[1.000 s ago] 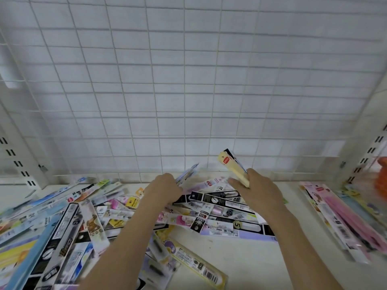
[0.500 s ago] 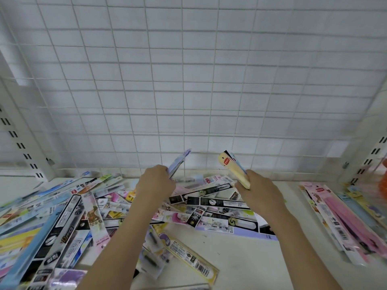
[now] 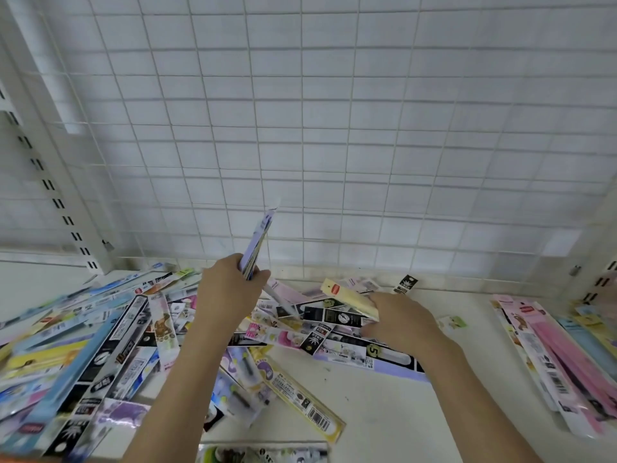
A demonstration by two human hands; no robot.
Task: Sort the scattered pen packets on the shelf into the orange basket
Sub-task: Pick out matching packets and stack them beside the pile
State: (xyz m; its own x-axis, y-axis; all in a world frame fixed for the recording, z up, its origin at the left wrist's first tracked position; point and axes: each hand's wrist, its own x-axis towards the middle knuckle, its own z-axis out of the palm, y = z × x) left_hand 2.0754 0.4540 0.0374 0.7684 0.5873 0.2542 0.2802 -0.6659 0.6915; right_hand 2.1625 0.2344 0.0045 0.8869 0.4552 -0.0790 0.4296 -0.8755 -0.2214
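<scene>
Several pen packets (image 3: 334,325) lie scattered over the white shelf (image 3: 384,406), heaped most thickly at the left. My left hand (image 3: 227,295) grips a thin bundle of lilac packets (image 3: 257,242), lifted nearly upright above the pile. My right hand (image 3: 400,320) holds a pale yellow packet (image 3: 350,299) low over the middle packets, its fingers down among them. The orange basket does not show, apart from a faint orange blur at the bottom left corner.
A white wire grid (image 3: 334,128) backs the shelf, with slotted uprights (image 3: 50,185) at the left and right. A tidier stack of pink and blue packets (image 3: 547,355) lies at the right. More packets (image 3: 263,454) sit at the near edge.
My left hand has lifted its lilac packets up off the pile to nearly upright. My right hand has dropped with the yellow packet from a raised tilt down onto the pile.
</scene>
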